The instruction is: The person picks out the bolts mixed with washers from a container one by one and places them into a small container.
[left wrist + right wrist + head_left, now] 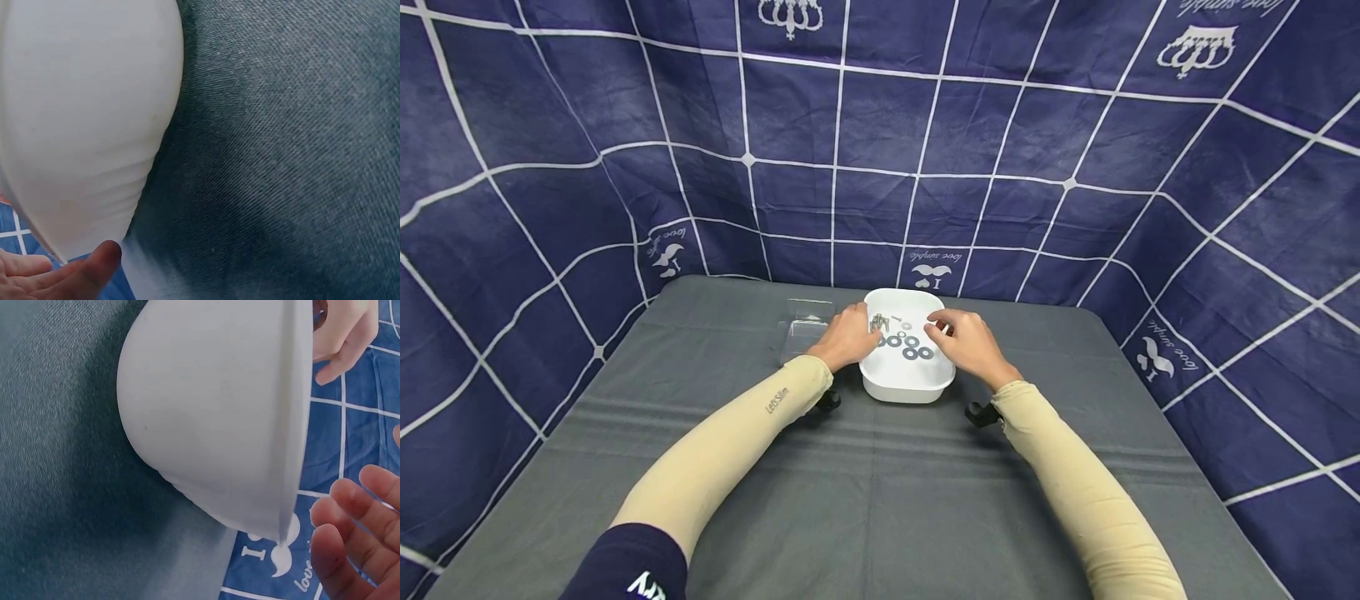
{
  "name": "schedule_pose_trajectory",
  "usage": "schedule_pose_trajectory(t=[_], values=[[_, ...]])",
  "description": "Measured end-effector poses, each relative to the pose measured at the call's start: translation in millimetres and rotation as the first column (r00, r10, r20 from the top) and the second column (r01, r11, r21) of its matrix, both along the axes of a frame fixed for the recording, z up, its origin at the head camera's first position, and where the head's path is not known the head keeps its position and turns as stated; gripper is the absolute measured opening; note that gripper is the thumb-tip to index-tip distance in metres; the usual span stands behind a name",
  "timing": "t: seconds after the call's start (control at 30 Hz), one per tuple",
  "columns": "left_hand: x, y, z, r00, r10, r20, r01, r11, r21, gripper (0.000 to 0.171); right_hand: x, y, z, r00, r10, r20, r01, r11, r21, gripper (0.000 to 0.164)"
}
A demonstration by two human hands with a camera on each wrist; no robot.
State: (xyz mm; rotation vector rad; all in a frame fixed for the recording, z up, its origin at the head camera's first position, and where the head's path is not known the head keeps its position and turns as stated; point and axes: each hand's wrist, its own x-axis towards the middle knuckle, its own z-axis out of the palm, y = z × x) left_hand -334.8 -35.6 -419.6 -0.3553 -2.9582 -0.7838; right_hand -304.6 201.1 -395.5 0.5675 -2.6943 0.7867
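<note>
A white oval-cornered plastic basin (pixel 904 385) stands on the table in the head view. Inside lie several grey washers (pixel 912 342) and a small cluster of metal screws (pixel 878 322). My left hand (pixel 847 335) holds the basin's left rim, its thumb on the inner side and its fingers (pixel 94 269) along the outer wall. My right hand (pixel 966 340) hovers at the right rim with loosely bent fingers (pixel 326 550), holding nothing. The left wrist view shows mostly the basin's outer wall (pixel 94 94).
A clear plastic box (pixel 808 329) sits left of the basin, partly behind the left hand. Grey cloth (pixel 872 492) covers the table. A blue curtain (pixel 880 117) with white lines encloses the back and both sides.
</note>
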Motion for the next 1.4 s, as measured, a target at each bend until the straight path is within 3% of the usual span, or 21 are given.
schedule_pose_trajectory(t=[0.57,0.9,1.2,1.4], values=[[1.5,5,-14.0,1.000,0.017,0.013,-0.017,0.999,-0.029,0.071,-4.2,-8,-3.3,0.999,-0.021,0.038,0.024,0.996,-0.089,0.032],[-0.8,6,-13.4,1.000,0.025,-0.006,-0.025,0.998,-0.059,0.070,-21.5,-20,1.8,0.998,-0.019,0.052,0.029,0.980,-0.197,0.030],[-3.3,5,-12.0,1.000,0.016,-0.003,-0.016,0.997,-0.074,0.071,-36.2,-30,9.0,0.990,-0.011,0.142,0.053,0.954,-0.296,0.029],[-2.9,5,-14.4,1.000,0.016,-0.008,-0.017,0.997,-0.075,0.070,-44.0,-36,7.8,0.979,0.013,0.206,0.070,0.917,-0.394,0.031]])
